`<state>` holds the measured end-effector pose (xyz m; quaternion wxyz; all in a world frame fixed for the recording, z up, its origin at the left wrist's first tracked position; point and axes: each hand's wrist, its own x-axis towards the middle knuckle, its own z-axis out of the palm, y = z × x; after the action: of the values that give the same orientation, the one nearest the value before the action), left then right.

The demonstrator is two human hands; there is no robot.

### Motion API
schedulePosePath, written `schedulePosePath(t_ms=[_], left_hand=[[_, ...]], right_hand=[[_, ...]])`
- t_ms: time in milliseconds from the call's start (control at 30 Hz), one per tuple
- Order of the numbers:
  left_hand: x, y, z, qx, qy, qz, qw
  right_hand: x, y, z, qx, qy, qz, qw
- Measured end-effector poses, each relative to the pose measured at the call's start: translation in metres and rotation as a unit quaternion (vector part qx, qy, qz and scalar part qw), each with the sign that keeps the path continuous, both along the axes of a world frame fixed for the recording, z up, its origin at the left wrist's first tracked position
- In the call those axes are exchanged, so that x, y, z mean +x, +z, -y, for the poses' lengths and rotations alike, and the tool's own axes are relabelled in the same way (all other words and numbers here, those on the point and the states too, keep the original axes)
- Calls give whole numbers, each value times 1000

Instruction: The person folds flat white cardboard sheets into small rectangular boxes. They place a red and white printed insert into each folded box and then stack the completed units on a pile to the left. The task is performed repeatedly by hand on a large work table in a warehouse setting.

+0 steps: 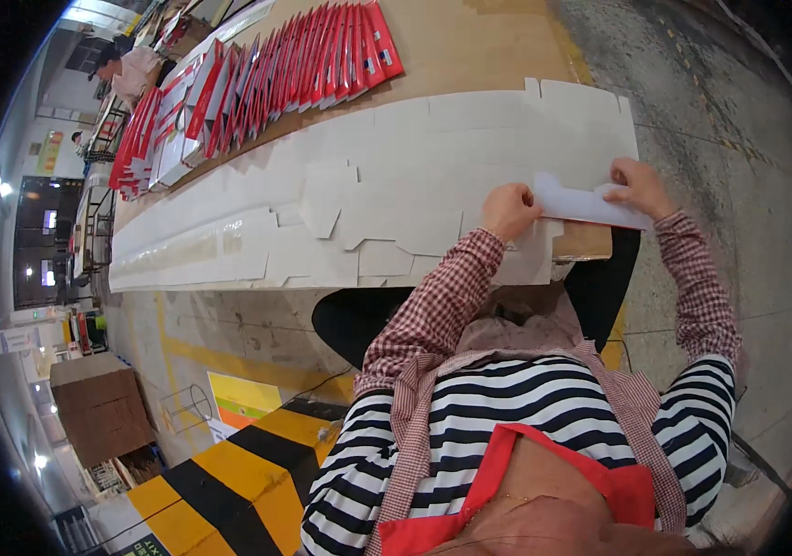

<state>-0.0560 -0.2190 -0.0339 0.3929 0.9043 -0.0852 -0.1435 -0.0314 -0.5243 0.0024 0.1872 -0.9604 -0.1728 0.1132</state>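
Observation:
Near the right end of the table I hold a white sheet of paper or thin card (pixel 577 205) with a thin red line along its near edge. My left hand (pixel 510 212) is closed in a pinch on the sheet's left end. At the other end, my right hand (pixel 641 188) has its thumb and fingers closed on the sheet, and the paper curls up a little there. Under the sheet lie white cardboard pieces (pixel 414 157) that cover the tabletop, several with cut, uneven edges. A brown cardboard piece (pixel 584 243) shows just below the sheet.
A long row of red-and-white flat folders or packets (pixel 313 60) leans along the table's far left side. Left behind the table stands a brown carton (pixel 100 408). A yellow-and-black striped block (pixel 238 477) is at lower left. Another person (pixel 129 74) sits at the far left.

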Motion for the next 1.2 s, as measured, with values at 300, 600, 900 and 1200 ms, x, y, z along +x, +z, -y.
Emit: schedulePosePath(t_ms=[300,600,900,1200], left_hand=[[-34,-6,27,116,-39,217,968],[-33,13,-65,206,-316,293,879],[-3,-11,-70,85,-46,270,958],[-59,-18,1,220,-193,305,906]], right_hand=[[-57,-53,-53,-41,85,158,983],[-57,-53,-39,49,63,110,991],[-56,-46,-43,50,62,122,989],[-68,-33,-45,-20,30,226,973]])
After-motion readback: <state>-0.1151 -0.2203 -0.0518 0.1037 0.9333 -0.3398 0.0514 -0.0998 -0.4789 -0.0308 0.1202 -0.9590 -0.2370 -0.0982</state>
